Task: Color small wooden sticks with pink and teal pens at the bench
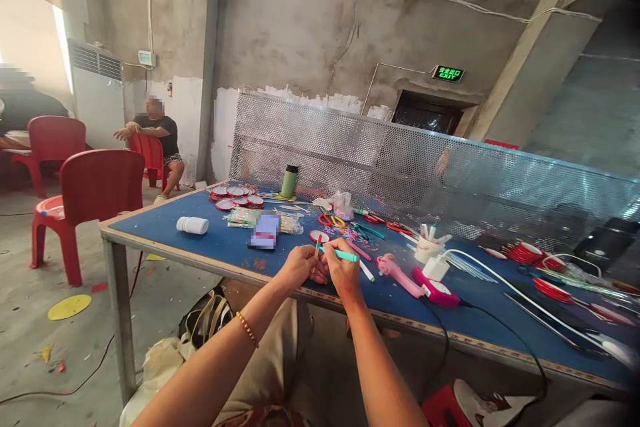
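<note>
My right hand (pixel 344 275) is closed around a teal marker pen (pixel 346 255), its tip end pointing left. Close beside it, my left hand (pixel 301 265) pinches a thin stick with a red upper part (pixel 319 241). The marker's tip end is at this stick; whether they touch is too small to tell. Just beyond the fingers is a small white disc with a red rim (pixel 314 235); I cannot tell if it is joined to the stick. A phone (pixel 264 232) lies left of the hands, and a white-bodied pen (pixel 367 271) lies to the right.
On the blue table (pixel 150 225) are a white bottle (pixel 193 225), a green tumbler (pixel 289 182), stacked red-rimmed discs (pixel 235 197), scissors (pixel 332 221), a pink glue gun (pixel 400 275), a cup of markers (pixel 428 248) and cables. A perforated metal screen (pixel 320 147) borders the far side.
</note>
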`<state>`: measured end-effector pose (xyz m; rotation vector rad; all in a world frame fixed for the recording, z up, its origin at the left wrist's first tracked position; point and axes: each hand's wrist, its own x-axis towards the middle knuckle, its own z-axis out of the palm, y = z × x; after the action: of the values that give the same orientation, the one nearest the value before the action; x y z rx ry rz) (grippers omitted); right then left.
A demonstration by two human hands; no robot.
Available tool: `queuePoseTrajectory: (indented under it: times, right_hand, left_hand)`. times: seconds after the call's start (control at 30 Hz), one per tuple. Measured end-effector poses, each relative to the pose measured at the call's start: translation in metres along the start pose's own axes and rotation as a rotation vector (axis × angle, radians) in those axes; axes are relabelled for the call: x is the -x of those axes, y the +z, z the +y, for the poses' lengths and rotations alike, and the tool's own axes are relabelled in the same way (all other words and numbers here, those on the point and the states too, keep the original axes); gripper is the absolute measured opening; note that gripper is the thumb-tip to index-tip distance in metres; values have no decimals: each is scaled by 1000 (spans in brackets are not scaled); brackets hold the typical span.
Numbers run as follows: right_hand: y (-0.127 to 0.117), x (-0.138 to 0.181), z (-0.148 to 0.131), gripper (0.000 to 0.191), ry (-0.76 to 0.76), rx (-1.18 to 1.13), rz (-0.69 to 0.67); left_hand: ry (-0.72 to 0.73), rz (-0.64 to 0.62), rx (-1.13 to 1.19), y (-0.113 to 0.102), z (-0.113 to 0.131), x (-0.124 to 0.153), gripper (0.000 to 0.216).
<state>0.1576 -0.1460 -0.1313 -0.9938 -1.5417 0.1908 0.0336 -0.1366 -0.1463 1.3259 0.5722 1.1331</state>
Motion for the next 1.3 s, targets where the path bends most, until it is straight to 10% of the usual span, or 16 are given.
queuePoseTrajectory:
  times: [1.3]
  right_hand:
    - [0,0,1,19,1,-2,5]
  left_hand:
    - [0,-12,-6,-1,-1,0,13]
